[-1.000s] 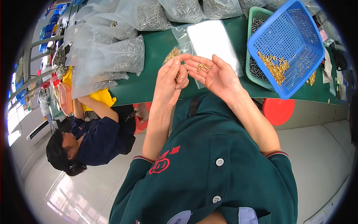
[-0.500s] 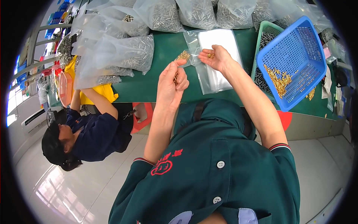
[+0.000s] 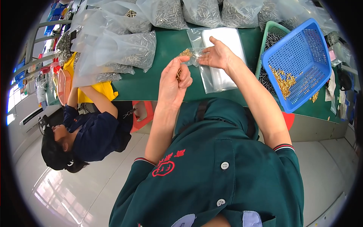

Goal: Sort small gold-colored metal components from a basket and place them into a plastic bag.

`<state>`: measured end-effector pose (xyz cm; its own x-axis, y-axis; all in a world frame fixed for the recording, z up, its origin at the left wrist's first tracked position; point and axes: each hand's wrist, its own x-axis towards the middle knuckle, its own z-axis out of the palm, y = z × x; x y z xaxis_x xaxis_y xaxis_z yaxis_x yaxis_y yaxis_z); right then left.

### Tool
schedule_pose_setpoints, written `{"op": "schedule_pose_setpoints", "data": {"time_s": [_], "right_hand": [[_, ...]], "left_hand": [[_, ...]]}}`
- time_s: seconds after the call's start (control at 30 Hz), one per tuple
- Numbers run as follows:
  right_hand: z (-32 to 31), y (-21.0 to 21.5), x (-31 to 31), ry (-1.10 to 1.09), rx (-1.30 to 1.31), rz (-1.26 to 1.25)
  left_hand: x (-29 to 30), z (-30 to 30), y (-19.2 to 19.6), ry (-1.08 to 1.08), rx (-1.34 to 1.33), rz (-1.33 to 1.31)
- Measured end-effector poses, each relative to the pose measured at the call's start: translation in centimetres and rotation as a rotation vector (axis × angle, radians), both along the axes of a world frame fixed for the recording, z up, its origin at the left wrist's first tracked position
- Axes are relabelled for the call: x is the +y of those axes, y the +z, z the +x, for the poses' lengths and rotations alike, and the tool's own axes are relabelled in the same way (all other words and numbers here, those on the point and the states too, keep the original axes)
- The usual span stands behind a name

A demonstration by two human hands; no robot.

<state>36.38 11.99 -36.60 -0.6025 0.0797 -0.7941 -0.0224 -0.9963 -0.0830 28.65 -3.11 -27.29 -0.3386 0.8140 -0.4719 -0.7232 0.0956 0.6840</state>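
Note:
My left hand (image 3: pixel 176 77) is closed around several small brass-coloured metal pieces (image 3: pixel 179 75), which show between the curled fingers. Its thumb and forefinger are at the edge of a small clear plastic bag (image 3: pixel 195 56). More brass pieces (image 3: pixel 185 53) lie in a little heap just beyond that hand, apparently inside the bag. Palm up, my right hand (image 3: pixel 218 56) has its fingers stretched toward the bag's mouth, and no pieces show on the palm. Beneath the right hand lies a stack of flat clear bags (image 3: pixel 223 77) on the green table (image 3: pixel 170 41).
A blue basket (image 3: pixel 302 53) with brass pieces (image 3: pixel 284 82) leans on a green basket (image 3: pixel 260 62) of dark metal pieces at the right. Large bags of silvery pieces (image 3: pixel 138 53) line the back and left. A co-worker (image 3: pixel 94 128) sits at the left.
Brass pieces lay in my right palm before; none show there now. That hand has tipped and moved slightly left toward the small bag. My left hand stays closed in nearly the same place.

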Motion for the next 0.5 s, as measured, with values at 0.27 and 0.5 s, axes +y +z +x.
{"op": "schedule_pose_setpoints", "data": {"time_s": [0.27,0.5], "right_hand": [[1.1,1.3,-0.5,0.057,0.006,0.054],[4.1,0.8,-4.1,0.035,-0.111,0.597]], "left_hand": [[0.2,0.0,0.0,0.005,-0.043,0.022],[-0.1,-0.3,-0.2,0.111,-0.098,-0.066]]}}
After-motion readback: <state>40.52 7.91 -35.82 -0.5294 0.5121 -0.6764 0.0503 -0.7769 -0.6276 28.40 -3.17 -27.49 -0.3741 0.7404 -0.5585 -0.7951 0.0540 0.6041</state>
